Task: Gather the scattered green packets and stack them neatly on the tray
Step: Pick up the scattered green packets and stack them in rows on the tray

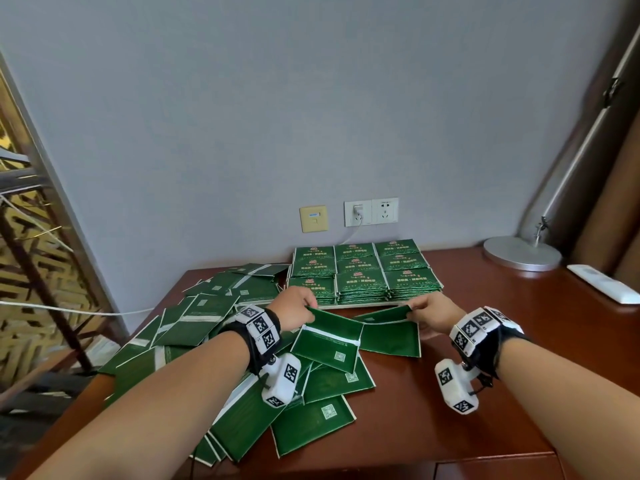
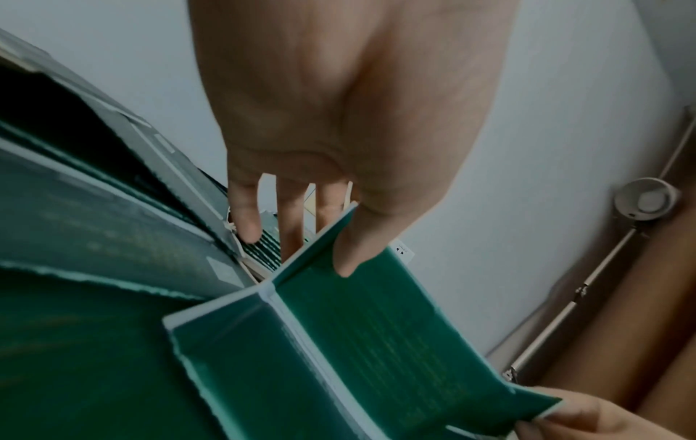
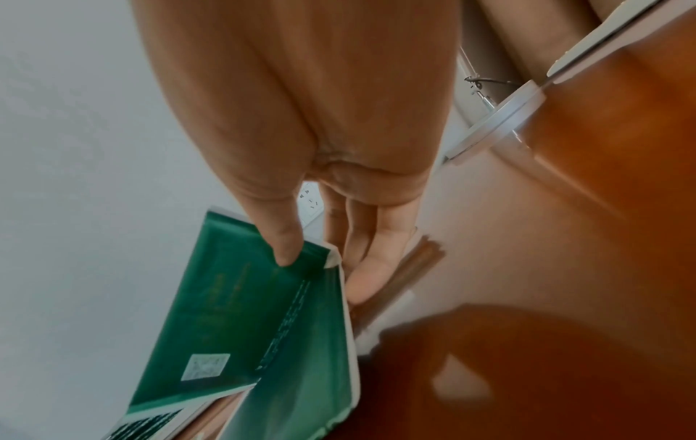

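Note:
Several neat stacks of green packets (image 1: 360, 271) fill the pale tray (image 1: 381, 304) at the back of the table. A loose pile of green packets (image 1: 207, 306) covers the table's left half and reaches under my left forearm. Just in front of the tray, my left hand (image 1: 310, 308) pinches the top edge of a tilted packet (image 1: 329, 336) between thumb and fingers. My right hand (image 1: 414, 311) pinches a neighbouring packet (image 1: 389, 336). The two packets meet between the hands. The left wrist view shows the thumb of my left hand (image 2: 339, 253) on a green packet (image 2: 376, 327). My right hand (image 3: 312, 259) shows its thumb on a QR-marked packet (image 3: 233, 297).
Bare brown table (image 1: 450, 393) lies to the right of the pile. A lamp base (image 1: 521, 252) and a white remote (image 1: 602, 284) sit at the far right. Wall sockets (image 1: 370, 212) with a plugged cable are behind the tray. A metal lattice frame (image 1: 38, 271) stands at left.

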`<control>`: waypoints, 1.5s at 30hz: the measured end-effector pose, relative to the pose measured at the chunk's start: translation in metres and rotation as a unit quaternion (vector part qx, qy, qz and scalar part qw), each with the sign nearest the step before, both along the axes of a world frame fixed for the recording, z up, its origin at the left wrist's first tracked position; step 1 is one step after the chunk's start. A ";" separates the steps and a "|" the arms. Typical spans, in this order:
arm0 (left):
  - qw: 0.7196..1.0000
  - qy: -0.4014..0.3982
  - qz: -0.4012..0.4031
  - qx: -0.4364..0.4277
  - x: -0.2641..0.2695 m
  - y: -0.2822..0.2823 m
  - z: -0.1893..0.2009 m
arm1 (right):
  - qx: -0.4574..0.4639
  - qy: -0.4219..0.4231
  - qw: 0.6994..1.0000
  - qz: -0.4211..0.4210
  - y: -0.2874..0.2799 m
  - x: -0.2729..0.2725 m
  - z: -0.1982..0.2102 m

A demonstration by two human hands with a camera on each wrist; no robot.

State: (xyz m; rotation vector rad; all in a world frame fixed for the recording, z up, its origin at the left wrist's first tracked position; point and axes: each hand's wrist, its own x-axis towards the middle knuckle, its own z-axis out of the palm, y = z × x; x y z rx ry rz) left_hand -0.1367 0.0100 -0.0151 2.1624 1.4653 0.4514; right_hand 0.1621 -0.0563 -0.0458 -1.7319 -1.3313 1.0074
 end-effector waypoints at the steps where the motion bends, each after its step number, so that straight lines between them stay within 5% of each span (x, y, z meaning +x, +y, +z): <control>1: 1.000 0.011 -0.008 -0.001 -0.001 0.000 0.000 | -0.001 0.003 1.000 0.004 -0.001 0.001 -0.001; 11: 0.979 0.163 -0.096 -0.073 -0.005 -0.013 0.011 | -0.053 -0.106 0.993 -0.006 0.002 0.004 -0.007; 27: 0.974 0.208 -0.070 -0.056 0.012 -0.007 -0.014 | -0.033 -0.232 0.972 0.017 0.006 0.003 -0.016; 45: 0.989 0.140 -0.049 -0.019 0.012 -0.009 -0.008 | 0.026 -0.065 0.997 -0.020 0.008 -0.003 0.007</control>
